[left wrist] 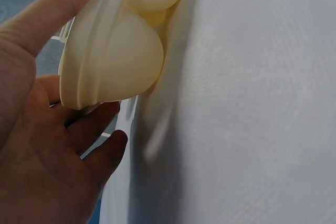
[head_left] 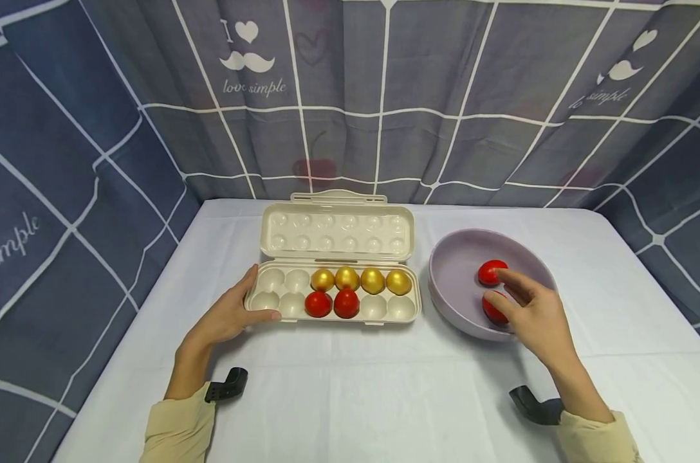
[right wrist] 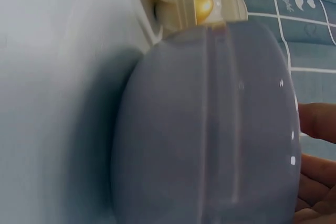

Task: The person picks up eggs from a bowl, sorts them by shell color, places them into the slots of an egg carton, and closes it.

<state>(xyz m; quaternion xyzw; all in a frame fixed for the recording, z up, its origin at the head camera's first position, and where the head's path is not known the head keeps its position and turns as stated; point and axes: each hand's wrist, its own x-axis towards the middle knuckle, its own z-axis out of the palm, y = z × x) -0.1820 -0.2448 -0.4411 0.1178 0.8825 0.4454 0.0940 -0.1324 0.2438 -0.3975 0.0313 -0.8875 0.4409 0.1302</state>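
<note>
An egg carton (head_left: 385, 320) of cream plastic lies with its lid (head_left: 338, 254) folded back. Several gold eggs (head_left: 347, 278) sit in its back row, and two red eggs (head_left: 347, 303) in the front row. My left hand (head_left: 225, 315) grips the carton's left end, thumb along the front edge and fingers round the side. To the right, a mauve bowl (head_left: 451, 292) holds two more red eggs, a far egg (head_left: 489, 271) and a near egg (head_left: 493, 308). Over the bowl, my right hand (head_left: 538, 321) has thumb and forefinger apart, its fingertips right at these eggs.
A white cloth (head_left: 356, 392) covers the table. Grey checked fabric (head_left: 350, 148) hangs behind it and along both sides. Dark wrist mounts (head_left: 228, 384) are strapped at the sleeves. Several carton cups at the left and front right hold no eggs.
</note>
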